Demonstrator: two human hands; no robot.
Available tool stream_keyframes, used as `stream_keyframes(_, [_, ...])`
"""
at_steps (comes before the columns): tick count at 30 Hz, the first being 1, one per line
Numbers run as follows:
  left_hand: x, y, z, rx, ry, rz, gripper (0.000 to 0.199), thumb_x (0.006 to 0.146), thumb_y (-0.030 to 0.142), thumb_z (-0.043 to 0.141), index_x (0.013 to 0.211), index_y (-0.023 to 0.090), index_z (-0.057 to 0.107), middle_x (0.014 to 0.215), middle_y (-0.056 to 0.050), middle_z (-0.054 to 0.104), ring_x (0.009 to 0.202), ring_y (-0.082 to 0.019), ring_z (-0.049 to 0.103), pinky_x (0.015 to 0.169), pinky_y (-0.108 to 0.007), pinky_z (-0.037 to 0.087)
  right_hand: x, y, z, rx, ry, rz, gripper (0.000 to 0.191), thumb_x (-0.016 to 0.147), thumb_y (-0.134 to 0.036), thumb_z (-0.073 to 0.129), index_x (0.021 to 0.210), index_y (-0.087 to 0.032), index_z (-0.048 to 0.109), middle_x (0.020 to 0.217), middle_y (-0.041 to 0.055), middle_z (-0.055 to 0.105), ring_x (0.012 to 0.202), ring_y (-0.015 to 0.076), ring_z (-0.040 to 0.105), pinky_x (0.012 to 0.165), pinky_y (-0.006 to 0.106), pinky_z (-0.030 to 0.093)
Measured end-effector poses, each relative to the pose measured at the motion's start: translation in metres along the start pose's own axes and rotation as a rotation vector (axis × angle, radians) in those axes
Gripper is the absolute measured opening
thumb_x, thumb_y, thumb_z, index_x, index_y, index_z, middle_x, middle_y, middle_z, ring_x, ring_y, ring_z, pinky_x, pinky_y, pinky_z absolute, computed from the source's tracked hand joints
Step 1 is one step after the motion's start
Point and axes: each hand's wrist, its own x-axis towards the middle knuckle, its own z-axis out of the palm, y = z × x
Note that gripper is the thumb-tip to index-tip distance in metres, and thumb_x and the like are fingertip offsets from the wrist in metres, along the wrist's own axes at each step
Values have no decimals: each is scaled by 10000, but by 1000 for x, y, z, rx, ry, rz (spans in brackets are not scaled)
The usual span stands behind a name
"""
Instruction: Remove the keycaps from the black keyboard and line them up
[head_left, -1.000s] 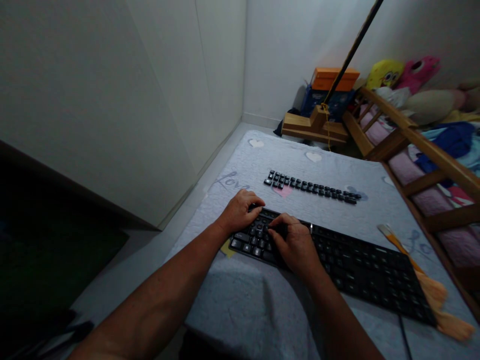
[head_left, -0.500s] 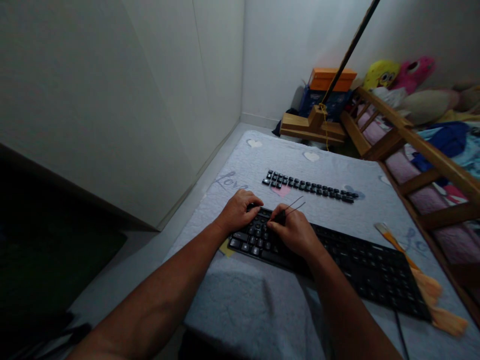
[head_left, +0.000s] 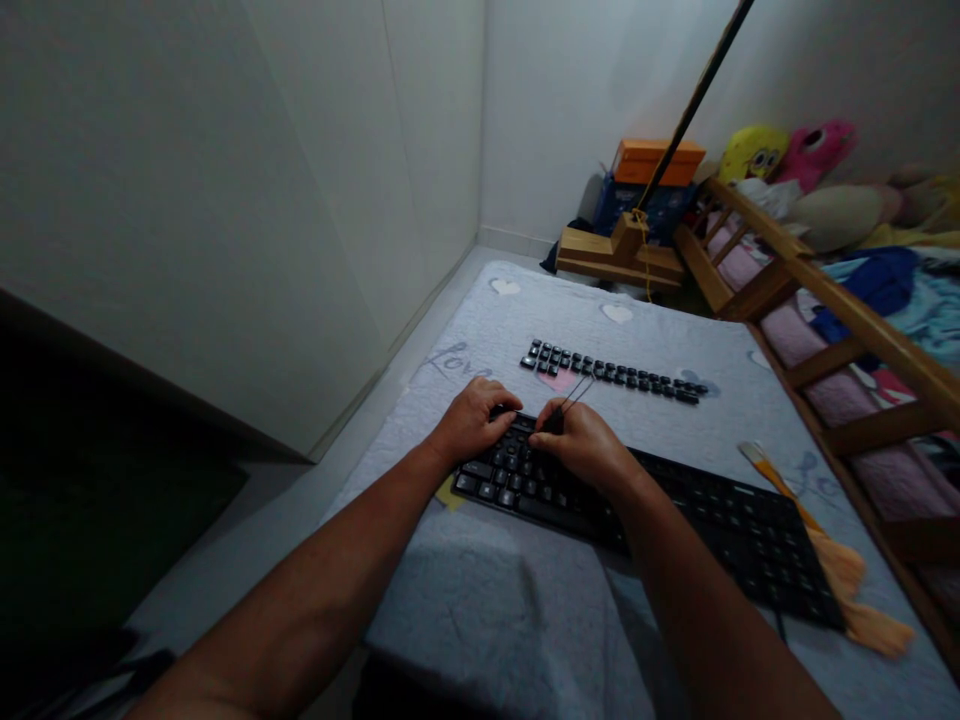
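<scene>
A black keyboard point(head_left: 705, 545) lies slantwise across the cloth-covered surface, with bare spots among its keys at the upper left. My left hand point(head_left: 477, 415) grips its far left corner, thumb on top and fingers curled at the back edge. Over the left part of the keys, my right hand point(head_left: 589, 445) is closed in a pinch on a dark keycap puller point(head_left: 553, 420). Two thin wires of this puller stick up and away from the fist. Its lower end, at the keys, is hidden by my fingers. Beyond the keyboard, loose black keycaps point(head_left: 600, 370) are laid out in rows.
A brush point(head_left: 772, 475) and an orange cloth point(head_left: 874, 620) lie at the keyboard's right end. A wooden bed rail point(head_left: 862, 325) borders the right side. A pale cabinet point(head_left: 300, 230) stands to the left. At the back are a wooden stand point(head_left: 600, 250) and an orange box point(head_left: 660, 162).
My right hand has turned slightly, and the puller's wires now point more steeply upward. My left hand keeps its grip on the keyboard corner. The whole view has shifted a little.
</scene>
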Motion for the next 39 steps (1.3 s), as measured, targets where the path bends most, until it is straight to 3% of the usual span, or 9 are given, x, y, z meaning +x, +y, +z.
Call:
stream_keyframes(8, [1,-1,0,-15,-8,3,159,797,131,575,885,182,696,854,-40,677,885,-199,560,886,-400,432,2,5,-2,178,22,-13,113,660,-201,683,708,-195,581,566,-40,540,521,109,471,487,232,347])
stream_keyframes(13, [-1,2,-4,-48,-16,7,143,816,179,589,906,187,699,891,-45,678,929,-213,547,873,-394,428,-1,7,-4,232,53,-9,124,685,-248,678,746,-192,586,648,-14,583,589,128,518,531,244,385])
stream_keyframes(21, [0,9,-10,-146,-123,57,168,787,283,683,937,211,702,980,-37,662,1001,-212,550,952,-416,400,-4,9,-1,199,183,-60,151,722,-301,658,791,-192,579,677,-17,607,633,141,558,598,255,419])
stream_keyframes(32, [-1,9,-7,-130,-114,64,135,774,278,704,894,215,714,903,-35,677,952,-211,568,898,-405,435,-9,-3,6,199,201,-108,65,726,-252,604,734,-195,571,602,-39,556,564,122,518,539,230,374])
stream_keyframes(36, [-1,10,-9,-141,-83,73,127,780,271,701,890,208,713,905,-36,681,946,-205,571,900,-397,434,-11,-2,7,166,279,-73,11,696,-206,566,688,-199,569,557,-45,528,523,119,478,513,231,350])
stream_keyframes(39, [-2,10,-9,-152,-64,50,137,785,285,699,899,211,713,914,-34,683,959,-207,568,915,-402,429,-11,0,5,145,353,-105,78,682,-152,504,685,-197,567,638,-16,584,612,141,530,601,252,404])
